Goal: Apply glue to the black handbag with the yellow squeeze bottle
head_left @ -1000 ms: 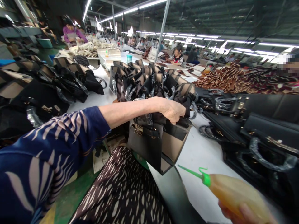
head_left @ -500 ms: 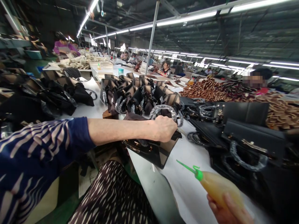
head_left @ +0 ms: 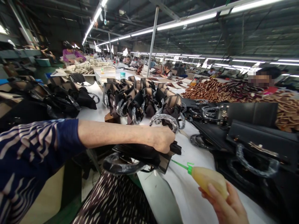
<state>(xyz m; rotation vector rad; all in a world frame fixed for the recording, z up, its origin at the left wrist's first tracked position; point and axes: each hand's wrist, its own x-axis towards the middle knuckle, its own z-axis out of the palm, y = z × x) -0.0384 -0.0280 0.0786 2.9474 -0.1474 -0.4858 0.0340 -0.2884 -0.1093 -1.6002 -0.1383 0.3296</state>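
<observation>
While the left hand (head_left: 163,138) steadies the work, the right hand (head_left: 225,202) presents the bottle. Entries as follows.

Item one: black handbag (head_left: 140,152), tilted over at the near edge of the tabletop (head_left: 191,194), above the wearer's lap. Left grip closed on its upper side edge, fingertips hidden. One plastic-wrapped handle (head_left: 130,169) hangs toward the lap; a second wrapped handle (head_left: 164,118) arches up behind the left hand.

Item two: squeeze bottle (head_left: 207,180), pale amber contents, held in the right grip, thumb along its flank. Green nozzle (head_left: 179,165) points left, its tip just beside the handbag's open side; whether tip and bag touch cannot be told.

Surroundings: open bags (head_left: 142,99) standing in a cluster beyond; black bags (head_left: 252,137) heaped to the right; brown cut pieces (head_left: 205,90) piled farther back.

Step in hand, by judgement: bringing nozzle and side edge together, apparently for applying the fluid. The next move would call for a firm left hold, the edge kept exposed, the tip lined up along it, and a light, even squeeze, since excess could run onto the visible faces.
</observation>
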